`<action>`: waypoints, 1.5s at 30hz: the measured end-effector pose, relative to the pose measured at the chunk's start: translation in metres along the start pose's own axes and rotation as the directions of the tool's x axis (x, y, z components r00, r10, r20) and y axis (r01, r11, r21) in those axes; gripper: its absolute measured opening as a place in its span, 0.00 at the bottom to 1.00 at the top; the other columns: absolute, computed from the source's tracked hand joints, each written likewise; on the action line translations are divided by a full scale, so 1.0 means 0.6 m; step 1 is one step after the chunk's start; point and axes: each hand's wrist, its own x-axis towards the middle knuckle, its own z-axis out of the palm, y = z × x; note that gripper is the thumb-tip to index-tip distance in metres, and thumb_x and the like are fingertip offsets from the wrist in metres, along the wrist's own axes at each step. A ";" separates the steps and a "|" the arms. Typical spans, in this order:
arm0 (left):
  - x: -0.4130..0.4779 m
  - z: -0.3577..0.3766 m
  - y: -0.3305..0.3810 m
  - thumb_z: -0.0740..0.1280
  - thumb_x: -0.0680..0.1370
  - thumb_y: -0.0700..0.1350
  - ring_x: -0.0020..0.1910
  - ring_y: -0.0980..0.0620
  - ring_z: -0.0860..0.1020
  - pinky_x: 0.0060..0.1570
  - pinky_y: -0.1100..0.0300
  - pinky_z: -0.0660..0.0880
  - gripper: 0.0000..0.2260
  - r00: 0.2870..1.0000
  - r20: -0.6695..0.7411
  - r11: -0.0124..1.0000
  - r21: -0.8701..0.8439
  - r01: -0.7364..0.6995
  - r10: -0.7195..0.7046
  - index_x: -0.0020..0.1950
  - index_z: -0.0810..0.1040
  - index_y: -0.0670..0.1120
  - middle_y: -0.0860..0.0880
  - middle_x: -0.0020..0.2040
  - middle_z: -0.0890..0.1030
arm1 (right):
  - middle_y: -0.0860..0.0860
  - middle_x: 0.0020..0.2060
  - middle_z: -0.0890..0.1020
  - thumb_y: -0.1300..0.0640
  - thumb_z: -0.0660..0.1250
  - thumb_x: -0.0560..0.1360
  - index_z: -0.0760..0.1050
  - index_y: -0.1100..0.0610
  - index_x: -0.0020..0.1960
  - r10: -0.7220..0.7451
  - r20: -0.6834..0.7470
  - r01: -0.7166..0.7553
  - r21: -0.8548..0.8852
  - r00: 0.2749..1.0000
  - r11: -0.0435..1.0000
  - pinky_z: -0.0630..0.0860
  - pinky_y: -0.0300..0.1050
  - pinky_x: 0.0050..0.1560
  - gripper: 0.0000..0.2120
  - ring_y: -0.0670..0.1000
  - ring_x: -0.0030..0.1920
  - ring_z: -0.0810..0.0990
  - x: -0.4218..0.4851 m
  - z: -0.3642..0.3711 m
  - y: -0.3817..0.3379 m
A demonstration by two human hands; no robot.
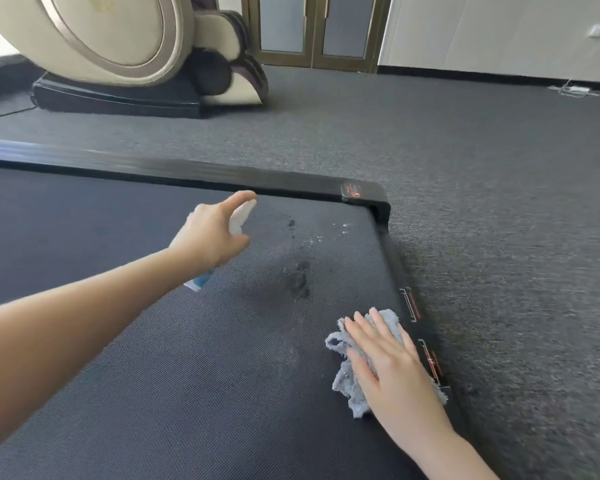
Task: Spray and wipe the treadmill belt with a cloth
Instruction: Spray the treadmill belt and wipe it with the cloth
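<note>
Left hand [212, 233]: I see it curled round the bottle [239, 220], forefinger laid over the white nozzle, and held above the belt [187, 358] towards its far edge.
Bottle: white top, with a blue label showing below the wrist; the nozzle points towards the far right corner.
Right hand [385, 362]: fingers straight, palm flat, pressing the cloth [345, 377] onto the belt.
Cloth: grey and crumpled, at the belt's right edge, just beside the rail [409, 306].
Belt: dark mesh; I read wet patches [300, 278] between the two hands, and small white droplets [329, 233] nearer the far right corner.
Rail: black, with red markings along the right side.
Around: grey carpet [499, 202] — a cream massage chair [118, 46] stands well beyond the far edge.
</note>
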 end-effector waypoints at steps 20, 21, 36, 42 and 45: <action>-0.202 -0.086 -0.055 0.66 0.72 0.43 0.36 0.56 0.74 0.40 0.58 0.69 0.28 0.976 0.116 0.973 0.118 -0.197 0.183 0.66 0.62 0.66 0.57 0.41 0.78 | 0.48 0.77 0.46 0.40 0.42 0.81 0.44 0.52 0.78 0.161 0.308 -0.072 -0.281 0.938 0.957 0.41 0.52 0.75 0.29 0.49 0.77 0.42 0.304 0.054 0.024; -0.203 -0.087 -0.054 0.66 0.72 0.43 0.37 0.57 0.75 0.40 0.58 0.69 0.28 0.976 0.115 0.974 0.111 -0.200 0.187 0.66 0.62 0.66 0.56 0.41 0.78 | 0.48 0.78 0.47 0.41 0.43 0.81 0.45 0.51 0.78 0.153 0.314 -0.068 -0.265 0.937 0.962 0.41 0.51 0.75 0.28 0.49 0.77 0.43 0.305 0.056 0.024; -0.211 -0.074 -0.021 0.69 0.71 0.40 0.31 0.60 0.73 0.33 0.65 0.67 0.27 0.974 0.043 0.975 0.032 -0.222 0.221 0.66 0.68 0.59 0.56 0.30 0.73 | 0.50 0.75 0.62 0.46 0.51 0.78 0.58 0.53 0.75 -0.505 0.380 0.588 -0.139 0.775 0.797 0.55 0.55 0.71 0.26 0.53 0.75 0.57 0.016 0.008 -0.093; -0.224 -0.080 -0.039 0.69 0.71 0.41 0.30 0.59 0.72 0.33 0.64 0.67 0.27 0.984 0.055 0.984 0.039 -0.174 0.172 0.67 0.67 0.61 0.54 0.31 0.75 | 0.50 0.77 0.43 0.45 0.30 0.75 0.44 0.54 0.78 0.130 0.382 0.012 -0.348 0.915 0.938 0.42 0.58 0.74 0.32 0.52 0.77 0.40 0.250 0.027 0.037; -0.225 -0.084 -0.036 0.69 0.72 0.41 0.31 0.56 0.74 0.34 0.60 0.69 0.27 0.981 0.053 0.981 0.038 -0.191 0.188 0.66 0.67 0.60 0.51 0.32 0.77 | 0.53 0.77 0.48 0.51 0.39 0.82 0.45 0.57 0.77 0.161 0.353 -0.023 -0.366 0.922 0.930 0.49 0.58 0.74 0.25 0.55 0.77 0.46 0.272 0.038 0.030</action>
